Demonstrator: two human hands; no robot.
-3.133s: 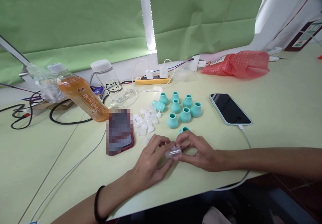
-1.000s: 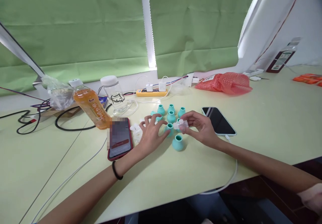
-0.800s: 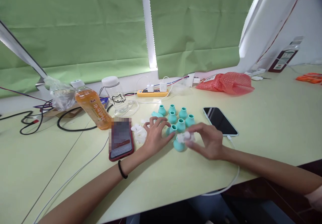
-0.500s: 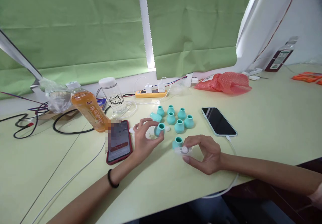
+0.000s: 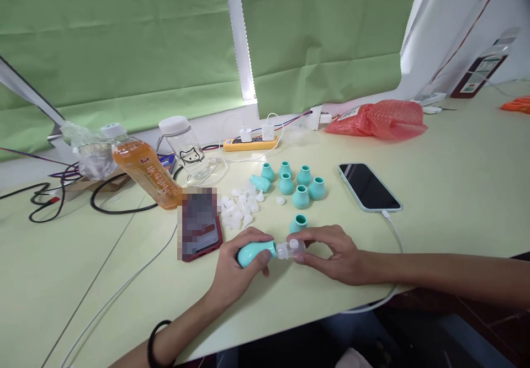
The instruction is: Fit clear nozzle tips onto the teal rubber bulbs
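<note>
My left hand [image 5: 244,263] is closed round a teal rubber bulb [image 5: 249,253], which lies on its side with its mouth to the right. Between the thumb and fingers of my right hand [image 5: 335,255] is a clear plastic nozzle piece [image 5: 290,248] with a small round stub. Its narrow end meets the bulb's mouth; I cannot tell how far it goes in. Just behind my right fingers stands another teal bulb [image 5: 298,223]. Further back are several more upright bulbs [image 5: 301,196] and one lying over [image 5: 260,182]. Small translucent white parts [image 5: 239,208] are heaped left of them.
A red-cased phone [image 5: 201,230] lies left of the white parts, and a phone on a cable [image 5: 369,187] lies at right. Behind stand an orange drink bottle [image 5: 143,166], a clear cup [image 5: 186,153], a power strip [image 5: 250,144] and a red bubble-wrap bag [image 5: 379,121].
My left hand has brought its bulb toward me and turned it from upright to sideways. The clear nozzle piece in my right hand now meets its mouth. The view has shifted slightly.
</note>
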